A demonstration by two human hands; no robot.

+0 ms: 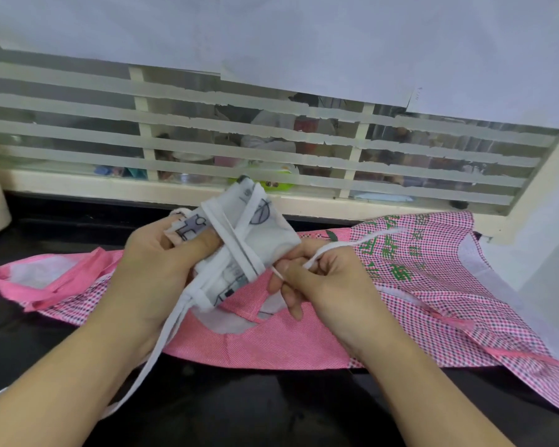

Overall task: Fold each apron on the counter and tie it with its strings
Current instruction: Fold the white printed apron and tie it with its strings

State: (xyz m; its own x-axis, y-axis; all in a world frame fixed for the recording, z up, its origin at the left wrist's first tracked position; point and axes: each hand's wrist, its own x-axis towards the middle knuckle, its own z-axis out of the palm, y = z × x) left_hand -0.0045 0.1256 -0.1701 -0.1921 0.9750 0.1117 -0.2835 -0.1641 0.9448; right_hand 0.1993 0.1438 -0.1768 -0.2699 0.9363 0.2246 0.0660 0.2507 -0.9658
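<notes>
Soft, even daylight came through the window (271,140) ahead of me; shadows stayed faint. The wide lens bowed the edges, and things behind the glass looked blurred.

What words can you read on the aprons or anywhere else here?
Pink checked apron: large green characters, seen rotated and creased; I cannot read them reliably.
White folded apron, held in the left hand: only grey cartoon drawings, no words legible.
Right hand pinches a white string: no text.
Nothing else is readable.
</notes>
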